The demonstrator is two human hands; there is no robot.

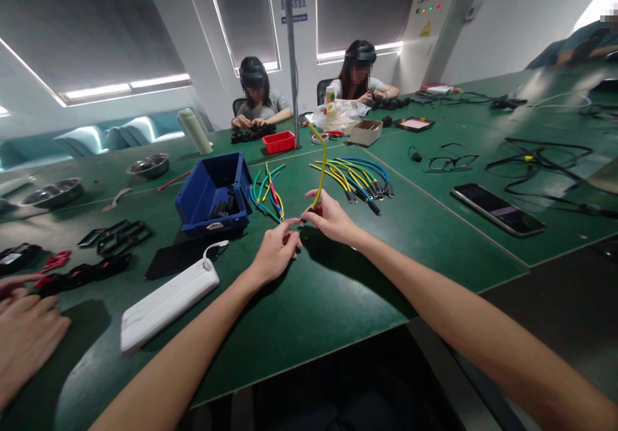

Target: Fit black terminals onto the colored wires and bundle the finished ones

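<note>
Cable, yellow [320,167], stands nearly upright above the green table [338,289], its long axis running from the dark plug at its lower end up to a free tip that curls toward the far side of the room. The right hand [331,215] pinches it near that lower end, so almost the whole length rises above the grip. The left hand [275,251] has its fingertips pressed together just beside the plug; whether they touch it cannot be told. Behind the hands lie 2 bundles of coloured cables [357,177], and a blue bin [215,193] sits to the left. A wall sign [293,9] carries writing too small to read. A phone [497,209] lies on the right.
</note>
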